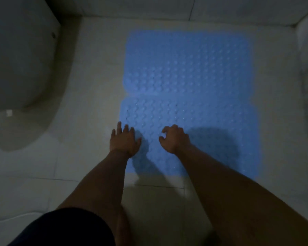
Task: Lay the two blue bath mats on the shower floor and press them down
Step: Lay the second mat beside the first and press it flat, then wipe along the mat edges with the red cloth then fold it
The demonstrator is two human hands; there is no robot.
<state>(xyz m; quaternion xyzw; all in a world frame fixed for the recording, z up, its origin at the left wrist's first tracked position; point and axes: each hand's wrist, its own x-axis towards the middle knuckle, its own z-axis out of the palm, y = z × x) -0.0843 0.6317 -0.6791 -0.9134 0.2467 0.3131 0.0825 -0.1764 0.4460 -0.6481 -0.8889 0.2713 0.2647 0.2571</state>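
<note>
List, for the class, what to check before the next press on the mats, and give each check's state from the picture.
1. Both mats on the floor: ok. The far mat and near mat lie on the tiles.
2. Mats meet with no gap: ok. Their edges join at a seam; whether they overlap, cannot tell.
3. Left hand flat for pressing: ok. Fingers straight, at the near mat's left edge.
4. Right hand flat for pressing: not ok. Fingers are curled.
5. Mats stuck down fully: cannot tell; the picture is dim.
6. Clear of the toilet: ok. Bare tile lies between.
</note>
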